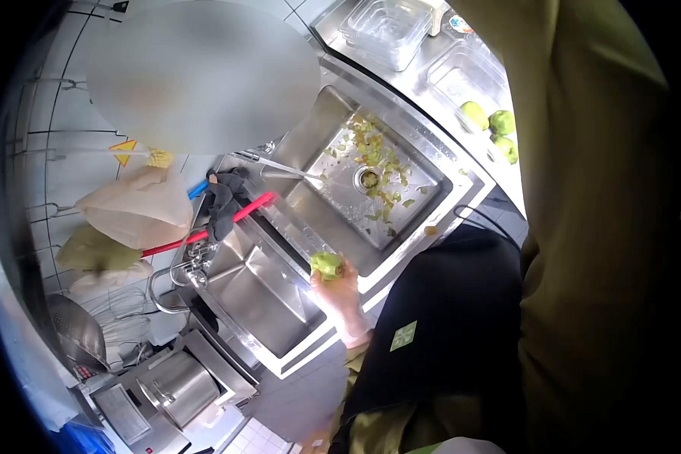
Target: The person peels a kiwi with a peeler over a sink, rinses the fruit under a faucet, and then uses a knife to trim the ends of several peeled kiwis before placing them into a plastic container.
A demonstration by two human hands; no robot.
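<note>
My left hand (339, 296) grips a green apple (326, 265), with the thumb and fingers wrapped around its lower side. It is held over the divider between two steel basins. Beyond it, the larger sink basin (304, 195) has many green and brownish peelings (369, 147) scattered over its floor and around the drain (368, 179). My right sleeve (583, 166) runs large up the right side of the view, while the right hand itself is not visible.
A smaller basin (253, 295) with a tap (159, 291) lies nearer the wall. A grey cloth (225, 200) hangs by a red handle (242, 212). Several green apples (501, 122) lie at right, near stacked clear containers (386, 30). A steel pot (180, 387) stands lower left. A blurred patch covers the top.
</note>
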